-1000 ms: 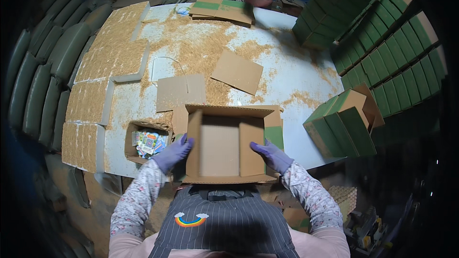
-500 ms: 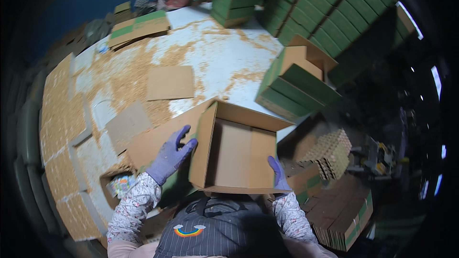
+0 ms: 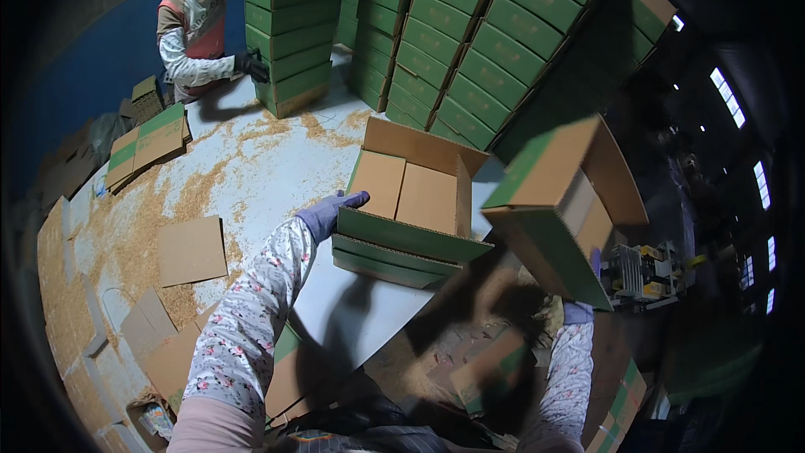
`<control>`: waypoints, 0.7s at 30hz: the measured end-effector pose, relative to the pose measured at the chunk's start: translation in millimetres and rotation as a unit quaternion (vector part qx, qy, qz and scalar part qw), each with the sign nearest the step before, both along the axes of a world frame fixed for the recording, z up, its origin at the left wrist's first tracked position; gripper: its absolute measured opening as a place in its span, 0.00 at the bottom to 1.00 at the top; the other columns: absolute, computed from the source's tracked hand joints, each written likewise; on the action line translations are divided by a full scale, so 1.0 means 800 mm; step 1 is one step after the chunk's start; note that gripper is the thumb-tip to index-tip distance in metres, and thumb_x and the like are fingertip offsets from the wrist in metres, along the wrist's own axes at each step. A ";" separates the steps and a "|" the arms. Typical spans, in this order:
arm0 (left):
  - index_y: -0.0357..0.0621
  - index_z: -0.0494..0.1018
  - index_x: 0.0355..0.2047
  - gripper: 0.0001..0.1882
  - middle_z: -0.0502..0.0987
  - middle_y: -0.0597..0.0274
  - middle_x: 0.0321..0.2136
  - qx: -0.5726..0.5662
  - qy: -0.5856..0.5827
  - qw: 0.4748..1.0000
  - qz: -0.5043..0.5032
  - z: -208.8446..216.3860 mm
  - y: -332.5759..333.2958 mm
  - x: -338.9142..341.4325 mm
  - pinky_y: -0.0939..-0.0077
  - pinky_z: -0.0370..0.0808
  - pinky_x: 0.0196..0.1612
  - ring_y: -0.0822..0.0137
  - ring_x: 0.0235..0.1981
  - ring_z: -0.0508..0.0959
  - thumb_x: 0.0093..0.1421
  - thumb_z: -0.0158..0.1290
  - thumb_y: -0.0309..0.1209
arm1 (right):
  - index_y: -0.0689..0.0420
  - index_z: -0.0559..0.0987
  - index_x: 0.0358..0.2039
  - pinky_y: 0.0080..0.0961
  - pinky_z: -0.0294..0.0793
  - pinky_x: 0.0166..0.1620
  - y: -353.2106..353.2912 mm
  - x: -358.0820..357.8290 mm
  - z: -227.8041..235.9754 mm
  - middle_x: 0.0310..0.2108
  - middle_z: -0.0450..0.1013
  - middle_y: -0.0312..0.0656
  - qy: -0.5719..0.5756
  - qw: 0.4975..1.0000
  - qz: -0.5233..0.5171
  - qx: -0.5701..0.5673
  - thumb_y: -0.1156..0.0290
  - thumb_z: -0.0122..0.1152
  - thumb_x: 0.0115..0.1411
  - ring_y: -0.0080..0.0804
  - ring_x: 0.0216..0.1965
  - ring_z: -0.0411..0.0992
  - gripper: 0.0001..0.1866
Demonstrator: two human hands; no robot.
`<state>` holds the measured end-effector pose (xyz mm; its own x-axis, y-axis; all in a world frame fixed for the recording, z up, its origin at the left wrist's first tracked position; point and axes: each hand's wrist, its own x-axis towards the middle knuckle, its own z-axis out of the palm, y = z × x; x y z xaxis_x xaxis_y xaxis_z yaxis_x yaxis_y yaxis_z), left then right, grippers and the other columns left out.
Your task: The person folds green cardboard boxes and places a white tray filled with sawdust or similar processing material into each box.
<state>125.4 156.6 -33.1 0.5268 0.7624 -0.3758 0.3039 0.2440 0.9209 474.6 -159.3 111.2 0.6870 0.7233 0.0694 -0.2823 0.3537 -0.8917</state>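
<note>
— Stacks of green boxes [image 3: 470,42] wall in the far side of your pale table [image 3: 251,168], which is dusted with sawdust and scattered with flat cardboard sheets [image 3: 191,250]. Where are your hands?

— Your left hand [image 3: 329,214], in a purple glove, reaches out with fingers stretched and loosely open; the fingertips touch the near left edge of an open carton [image 3: 415,201] that sits on a low pile just beyond them.

— And your right?

— Your right hand [image 3: 579,306] is gripping a second open box [image 3: 558,205] from below, off the table's edge. That box tilts above your fingers, its flaps spread.

— Anyone else?

— Another person [image 3: 197,25] stands at the far left corner, well apart from your fingers, a dark glove on one stack.
</note>
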 end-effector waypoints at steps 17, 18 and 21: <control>0.35 0.56 0.58 0.26 0.58 0.40 0.58 0.325 0.137 0.922 0.160 0.038 -0.219 -0.156 0.60 0.53 0.63 0.47 0.61 0.55 0.66 0.39 0.40 | 0.53 0.72 0.21 0.27 0.74 0.28 0.092 -0.096 -0.383 0.18 0.69 0.38 0.482 0.678 0.531 -0.163 0.59 0.47 0.62 0.30 0.21 0.68 0.16; 0.38 0.56 0.59 0.27 0.58 0.41 0.58 0.309 0.188 0.916 0.175 0.013 -0.265 -0.203 0.58 0.52 0.63 0.45 0.61 0.55 0.64 0.41 0.41 | 0.59 0.73 0.39 0.33 0.77 0.35 0.086 -0.169 -0.378 0.31 0.73 0.43 0.159 0.779 0.450 -0.408 0.48 0.47 0.62 0.36 0.29 0.73 0.24; 0.40 0.55 0.59 0.30 0.56 0.42 0.59 0.313 0.345 0.869 0.170 -0.031 -0.391 -0.315 0.55 0.49 0.64 0.45 0.62 0.54 0.62 0.43 0.45 | 0.63 0.58 0.59 0.39 0.60 0.59 0.107 -0.348 -0.352 0.56 0.59 0.53 0.129 0.767 0.505 -0.375 0.44 0.45 0.62 0.42 0.58 0.59 0.37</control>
<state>-126.5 -156.3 -58.2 0.0458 0.9985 0.0307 0.8444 -0.0551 0.5328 195.8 -73.8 -170.2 -0.3285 0.6657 -0.6700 -0.2763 -0.7460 -0.6059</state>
